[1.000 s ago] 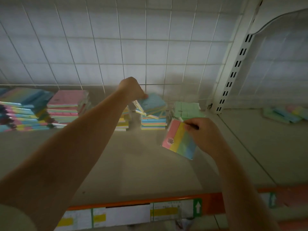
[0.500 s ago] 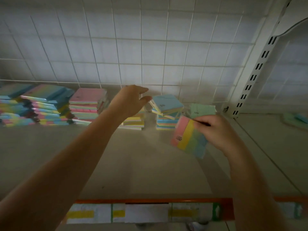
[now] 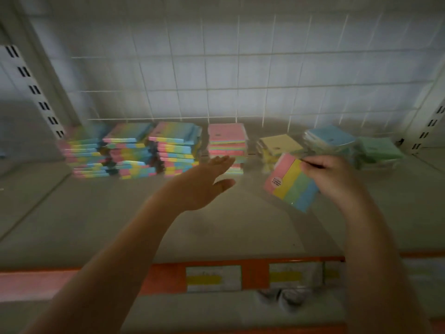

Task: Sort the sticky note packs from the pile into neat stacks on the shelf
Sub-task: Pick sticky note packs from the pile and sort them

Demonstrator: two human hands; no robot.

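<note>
Seven stacks (image 3: 227,145), one held pack (image 3: 292,180)

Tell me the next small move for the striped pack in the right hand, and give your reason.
Probably carry the striped pack, which the right hand pinches at its top edge, leftward to the multicolour striped stacks. Its pink, yellow, green and blue bands match those, not the single-colour pink stack or yellow stack. The left hand is open and holds nothing.

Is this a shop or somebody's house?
Most likely a shop. Many identical sticky note packs sit in stacks on a metal shelf, price labels run along its orange front edge, and a white wire grid backs it.
</note>
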